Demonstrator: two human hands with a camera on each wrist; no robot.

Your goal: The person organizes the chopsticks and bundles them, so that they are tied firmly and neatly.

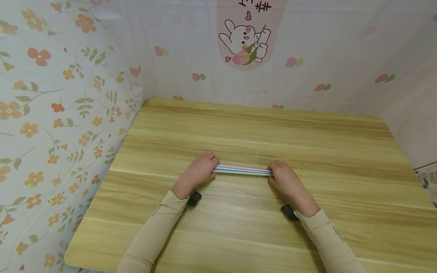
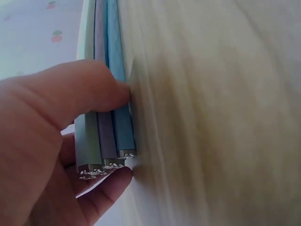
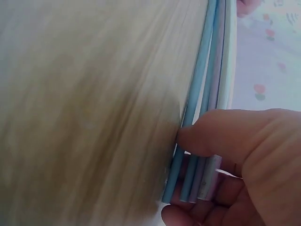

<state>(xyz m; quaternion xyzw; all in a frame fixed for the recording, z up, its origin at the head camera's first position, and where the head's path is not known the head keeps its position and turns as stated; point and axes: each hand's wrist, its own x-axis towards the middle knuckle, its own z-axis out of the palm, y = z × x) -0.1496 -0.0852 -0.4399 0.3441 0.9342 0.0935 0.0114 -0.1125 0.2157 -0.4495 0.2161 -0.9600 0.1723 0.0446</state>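
Observation:
A bundle of slim pastel pencils [image 1: 243, 170] in green, lilac and blue lies crosswise between the two hands, low over the table. The left hand [image 1: 198, 170] pinches one end, its thumb across the flat-sided pencils [image 2: 123, 129]; their ends there carry a band with white print. At the other end the right hand [image 1: 285, 178] grips the bundle with thumb and fingers. In the right wrist view the pencils [image 3: 194, 101] fan slightly apart, their ends uneven. A thin yellow ring [image 1: 301, 173], like a rubber band, shows just beyond the right hand, which partly hides it.
The wood-grain table [image 1: 239, 129] has rounded corners. A floral cloth [image 1: 30, 129] hangs along its left side, and a cloth with a rabbit print [image 1: 246, 41] hangs behind it. A small black device [image 1: 194, 198] sits on the left wrist, and another black device [image 1: 288, 212] on the right.

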